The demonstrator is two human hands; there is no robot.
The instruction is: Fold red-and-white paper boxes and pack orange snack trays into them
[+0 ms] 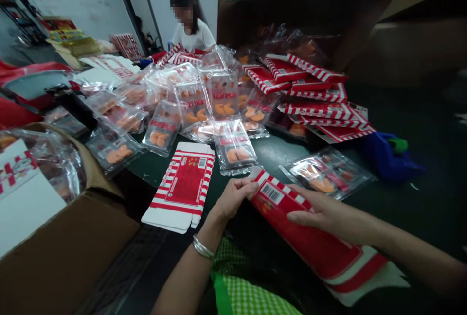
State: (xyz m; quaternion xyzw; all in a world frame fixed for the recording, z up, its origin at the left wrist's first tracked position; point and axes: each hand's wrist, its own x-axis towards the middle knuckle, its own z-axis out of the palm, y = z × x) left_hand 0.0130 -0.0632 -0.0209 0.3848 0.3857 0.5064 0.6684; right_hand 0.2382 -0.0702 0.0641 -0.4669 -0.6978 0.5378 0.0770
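A red-and-white striped carton is held at a slant between my two hands, its barcode side facing up. My left hand, with a silver bangle at the wrist, pinches the carton's far end. Along its right edge my right hand grips it, thumb on the printed face. Flat folded cartons lie in a stack left of my hands. Clear plastic packs with orange pieces are close by, one pack just beyond my left hand and another pack beyond my right.
Many clear packs are heaped across the dark green table. Striped cartons are piled at the right, near a blue tape dispenser. A brown cardboard box stands at the left. Another person sits across the table.
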